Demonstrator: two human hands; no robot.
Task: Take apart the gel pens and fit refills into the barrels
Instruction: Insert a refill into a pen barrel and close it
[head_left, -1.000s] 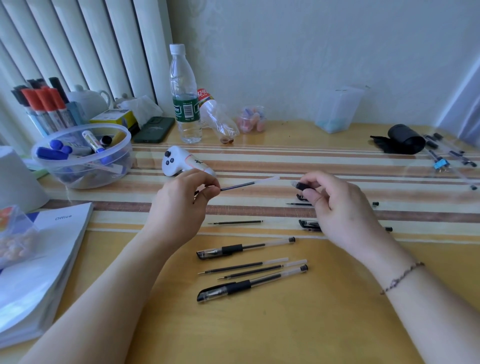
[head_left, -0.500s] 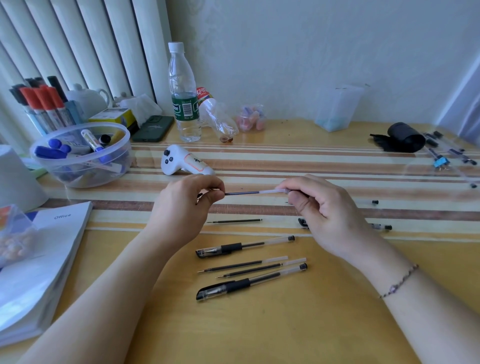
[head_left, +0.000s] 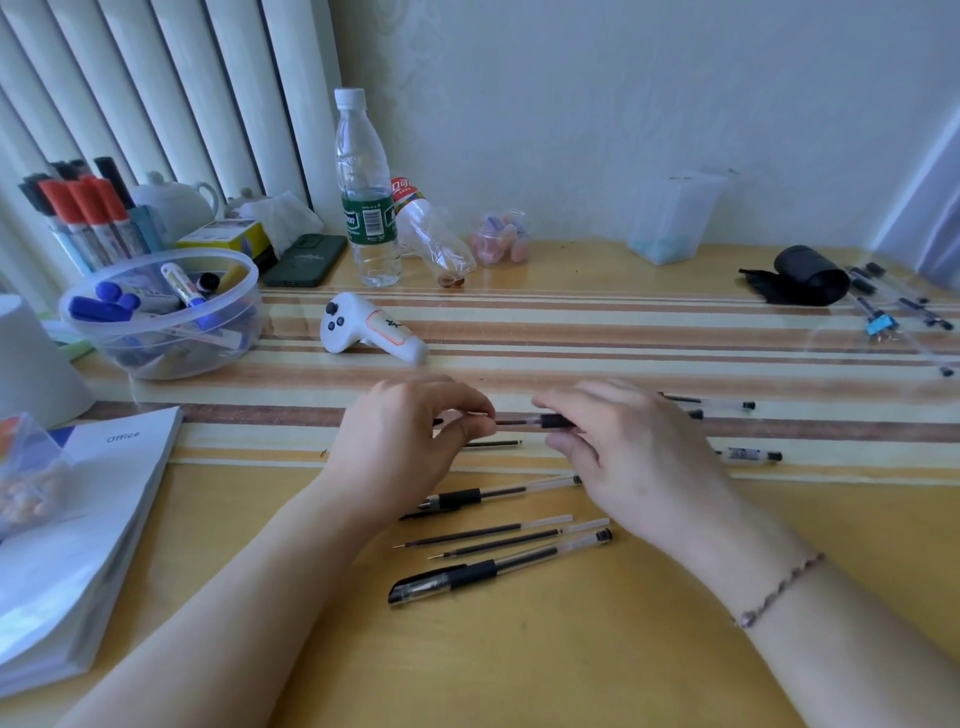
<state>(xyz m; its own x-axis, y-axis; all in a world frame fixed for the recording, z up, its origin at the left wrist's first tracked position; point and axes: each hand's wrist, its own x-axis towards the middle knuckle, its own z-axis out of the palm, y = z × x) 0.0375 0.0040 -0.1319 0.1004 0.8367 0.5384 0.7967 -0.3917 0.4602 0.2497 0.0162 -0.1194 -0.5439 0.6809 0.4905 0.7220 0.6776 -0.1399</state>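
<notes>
My left hand pinches the tip end of a thin refill held level above the table. My right hand grips a clear pen barrel with a black grip that sits over the refill's other end. Below the hands lie a capped gel pen, two loose refills and another gel pen partly under my hands. A further refill lies between the hands. Pen barrels lie right of my right hand.
A white controller, a water bottle, a clear bowl of markers and a phone stand behind the hands. A book stack is at the left. More pens and a black roll lie at the far right.
My right hand moved left from the table to the refill's free end and brought a barrel over it. Both hands now sit closer together. The left hand kept its hold.
</notes>
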